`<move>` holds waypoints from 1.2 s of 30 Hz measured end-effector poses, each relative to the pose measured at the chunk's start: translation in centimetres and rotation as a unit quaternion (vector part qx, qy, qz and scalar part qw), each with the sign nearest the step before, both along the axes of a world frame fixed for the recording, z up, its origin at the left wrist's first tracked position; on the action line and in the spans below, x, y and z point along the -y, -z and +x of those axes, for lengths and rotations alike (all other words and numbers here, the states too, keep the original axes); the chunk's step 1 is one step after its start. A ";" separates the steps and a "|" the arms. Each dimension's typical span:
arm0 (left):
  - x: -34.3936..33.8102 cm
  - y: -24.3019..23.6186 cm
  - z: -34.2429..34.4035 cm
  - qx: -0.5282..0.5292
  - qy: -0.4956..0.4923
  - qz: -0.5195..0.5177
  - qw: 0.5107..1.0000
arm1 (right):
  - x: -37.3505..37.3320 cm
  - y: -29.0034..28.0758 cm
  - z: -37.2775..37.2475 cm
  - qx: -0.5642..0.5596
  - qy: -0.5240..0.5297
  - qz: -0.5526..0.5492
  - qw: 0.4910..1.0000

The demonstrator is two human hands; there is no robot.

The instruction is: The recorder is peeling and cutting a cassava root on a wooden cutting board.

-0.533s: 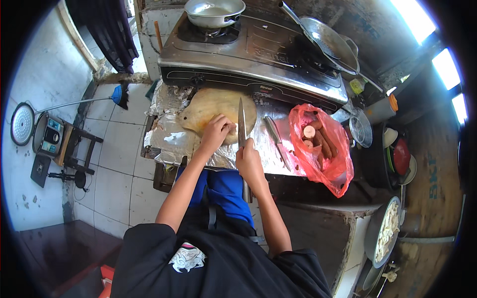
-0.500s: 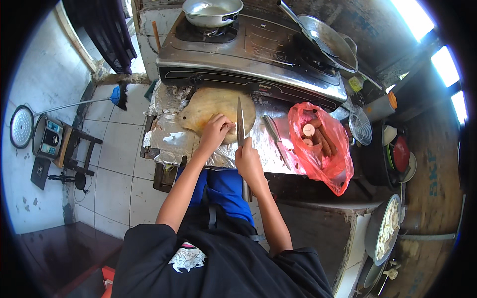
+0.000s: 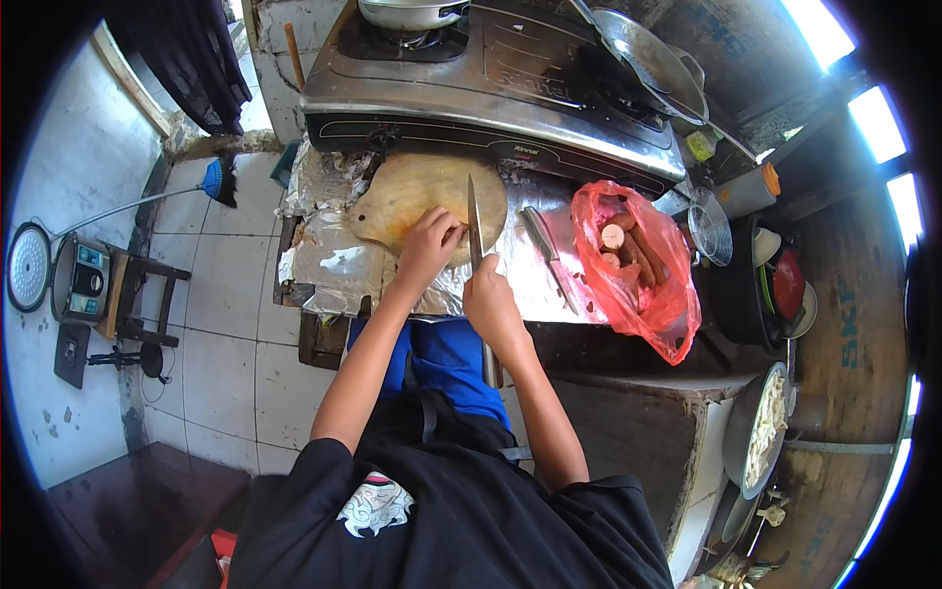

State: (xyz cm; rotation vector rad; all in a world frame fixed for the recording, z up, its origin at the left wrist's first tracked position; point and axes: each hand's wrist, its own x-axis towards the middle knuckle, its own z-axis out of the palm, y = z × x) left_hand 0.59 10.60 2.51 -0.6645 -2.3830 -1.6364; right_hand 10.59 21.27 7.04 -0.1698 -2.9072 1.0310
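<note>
My right hand (image 3: 492, 302) grips a long knife (image 3: 474, 218). Its blade points away from me, over the right part of a round wooden cutting board (image 3: 402, 187). My left hand (image 3: 430, 242) rests on the board just left of the blade, fingers curled and drawn together at the knife's edge. Whatever they pinch is too small and covered to name. To the right, a second knife (image 3: 551, 257) lies on the foil-covered counter (image 3: 329, 263). Beside it, an open red plastic bag (image 3: 677, 319) holds several brown-skinned roots (image 3: 645, 263), some with pale cut ends.
Behind the board stands a gas stove (image 3: 471, 88) with a pot (image 3: 412, 14) at left and a wok (image 3: 653, 64) at right. A basin of pale cut pieces (image 3: 767, 432) is at lower right, a black tub of dishes (image 3: 736, 304) above it. A stool (image 3: 147, 285) stands left.
The whole view has shifted slightly, with the stove now higher in the picture. Both hands keep nearly the same pose at the board, the knife still beside the left fingers.
</note>
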 end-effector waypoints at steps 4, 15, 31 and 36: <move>-0.2 0.2 -0.2 -0.043 0.004 -0.009 0.999 | 0.7 0.3 -0.4 0.019 0.021 0.006 1.000; 0.2 -0.5 -0.4 -0.035 0.040 -0.036 0.998 | -0.8 1.3 -2.7 0.126 0.056 -0.090 0.986; 3.0 -1.2 -0.7 -0.075 -0.061 -0.189 0.977 | -0.3 0.5 -1.4 0.016 0.031 -0.102 0.994; 4.2 -1.1 -0.8 -0.071 0.013 -0.191 0.979 | 0.6 0.6 -2.4 0.012 0.017 -0.077 0.997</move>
